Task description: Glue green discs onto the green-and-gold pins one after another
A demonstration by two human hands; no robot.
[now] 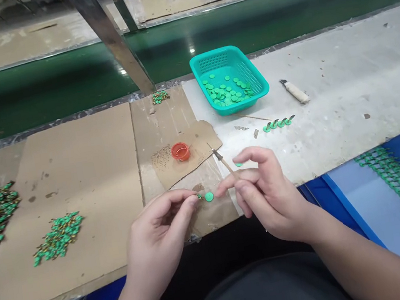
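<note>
Pinched between the thumb and forefinger of my left hand [163, 230] is a small piece with a green round disc [209, 196] at its right end. My right hand [266, 190] grips a thin stick tool [226, 163] with a dark collar and a fine needle-like tip, which points up and away from me. The right forefinger lies close to the disc; whether it touches cannot be made out. Another green disc [239, 164] shows by a raised right finger. Beyond the hands, a small red cup [181, 152] holding liquid stands on a cardboard scrap [201, 137].
A teal basket [198, 77] holds many green discs. Right of it lie a cutter knife [294, 91], a thin stick [253, 117] and a row of green pieces [279, 124]. Piles of green-and-gold pieces [58, 236] lie at left. A metal post [111, 38] rises behind.
</note>
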